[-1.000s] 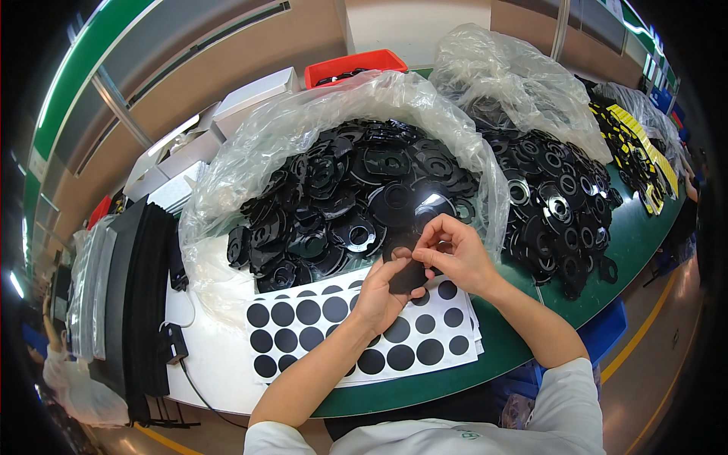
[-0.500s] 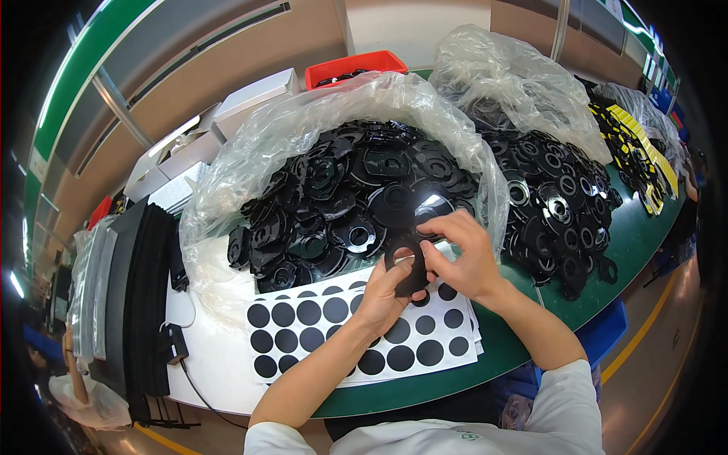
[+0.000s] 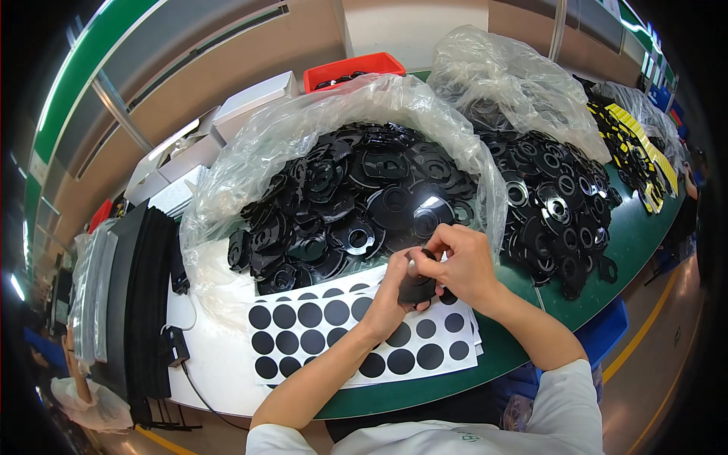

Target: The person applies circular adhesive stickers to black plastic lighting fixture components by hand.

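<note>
Head view: both hands [image 3: 468, 267] hold a black part [image 3: 416, 291].

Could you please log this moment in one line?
Left hand: holds black part; right hand: touching it; beneath: dot sheet; beyond: part pile

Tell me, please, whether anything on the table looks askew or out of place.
Slightly: the dotted sheets are stacked unevenly, with those beneath peeking out at the right. One black ringed piece juts from the right-hand pile onto the green table. The held black part is too covered to judge.
</note>
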Tool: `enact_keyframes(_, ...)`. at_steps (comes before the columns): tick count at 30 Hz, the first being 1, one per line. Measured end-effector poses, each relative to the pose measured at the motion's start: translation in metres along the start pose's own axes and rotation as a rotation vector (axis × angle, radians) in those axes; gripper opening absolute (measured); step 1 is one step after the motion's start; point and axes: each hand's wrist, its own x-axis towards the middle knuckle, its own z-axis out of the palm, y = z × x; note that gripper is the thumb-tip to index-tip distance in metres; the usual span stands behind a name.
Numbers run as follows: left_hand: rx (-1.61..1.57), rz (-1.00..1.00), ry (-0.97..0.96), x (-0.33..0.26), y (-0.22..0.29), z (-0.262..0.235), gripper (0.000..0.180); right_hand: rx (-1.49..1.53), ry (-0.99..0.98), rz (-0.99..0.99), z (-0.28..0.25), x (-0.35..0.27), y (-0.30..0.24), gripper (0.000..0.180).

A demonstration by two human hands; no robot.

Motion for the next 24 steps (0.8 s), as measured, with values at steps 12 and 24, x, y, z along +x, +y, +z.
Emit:
enact_keyframes(12,-0.208,-0.079,-0.093,0.003,0.002,-0.012,0.075,0.177,-0.369,0.228,-0.03,0.01,0.002,0.018)
enact_keyframes(24,0.964,0.243,0.226,-0.014,0.086,0.004,0.033,1.25,0.576,0.357,-0.1,0.038,0.057,0.019)
